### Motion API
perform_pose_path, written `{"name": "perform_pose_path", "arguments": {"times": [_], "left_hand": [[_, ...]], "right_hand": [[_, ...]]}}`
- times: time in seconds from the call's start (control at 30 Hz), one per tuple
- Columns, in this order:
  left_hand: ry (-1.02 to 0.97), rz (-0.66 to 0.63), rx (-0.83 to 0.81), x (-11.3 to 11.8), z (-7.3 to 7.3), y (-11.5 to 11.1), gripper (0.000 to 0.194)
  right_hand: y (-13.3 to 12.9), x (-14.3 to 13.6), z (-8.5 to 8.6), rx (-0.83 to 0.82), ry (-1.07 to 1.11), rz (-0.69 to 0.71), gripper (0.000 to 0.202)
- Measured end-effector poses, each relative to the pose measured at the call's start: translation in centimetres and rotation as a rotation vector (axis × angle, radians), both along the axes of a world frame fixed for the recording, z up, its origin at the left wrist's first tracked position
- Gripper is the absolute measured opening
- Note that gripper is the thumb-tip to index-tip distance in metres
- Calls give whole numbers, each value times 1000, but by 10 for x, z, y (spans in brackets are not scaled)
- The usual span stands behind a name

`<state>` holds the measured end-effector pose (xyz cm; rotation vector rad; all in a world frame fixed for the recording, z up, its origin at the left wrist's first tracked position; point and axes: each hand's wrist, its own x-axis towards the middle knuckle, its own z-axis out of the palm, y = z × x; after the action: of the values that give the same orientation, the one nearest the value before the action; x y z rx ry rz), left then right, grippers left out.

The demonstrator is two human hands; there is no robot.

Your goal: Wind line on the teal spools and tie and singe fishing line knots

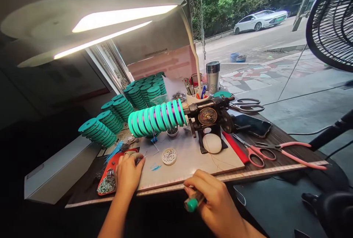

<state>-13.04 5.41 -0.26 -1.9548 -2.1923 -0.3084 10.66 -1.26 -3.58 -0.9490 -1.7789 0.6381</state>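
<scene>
My left hand (128, 171) rests at the red tray (112, 164), its fingers pinched together. A thin pale sliver shows by the fingertips, too small to name. Small greenish parts (107, 185) lie in the tray by my wrist. In front of the table edge, my right hand (212, 197) is wrapped round a tool handle with a green end (192, 204); the tool's working end is hidden. Beyond both hands, a row of turquoise spools (157, 117) wound with purple and dark wire sits on the shaft of a black geared winding machine (207, 116).
A round dish of white beads (169, 156) stands mid-board, with blue bits (156, 167) beside it. Scissors (257, 153), pliers (292, 149) and a phone (252, 125) lie at right. Stacked turquoise spools (100, 131) stand at left; a lamp (124, 15) hangs low overhead.
</scene>
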Motion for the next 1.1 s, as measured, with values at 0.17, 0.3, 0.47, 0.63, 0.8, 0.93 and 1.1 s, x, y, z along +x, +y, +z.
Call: {"name": "perform_pose_path", "arguments": {"times": [0.17, 0.3, 0.47, 0.63, 0.8, 0.93, 1.1], "left_hand": [[13, -7, -45, 1, 0, 8, 24], [14, -21, -56, 1, -1, 9, 23], [5, -51, -33, 8, 1, 5, 23], [4, -152, -46, 25, 3, 15, 19], [17, -204, -92, 32, 3, 20, 15], [-29, -214, -79, 30, 3, 10, 17], [-54, -188, -59, 30, 2, 12, 17]], "right_hand": [[-11, 4, -16, 30, -18, 30, 16], [-21, 4, -33, -6, -25, 48, 16], [-30, 1, -44, -58, -108, 87, 16], [-31, -1, -44, -102, -106, 104, 18], [-30, 2, -46, -138, -80, 127, 21], [-31, 3, -47, -229, 10, 145, 19], [-33, -1, -49, -302, 80, 159, 15]]}}
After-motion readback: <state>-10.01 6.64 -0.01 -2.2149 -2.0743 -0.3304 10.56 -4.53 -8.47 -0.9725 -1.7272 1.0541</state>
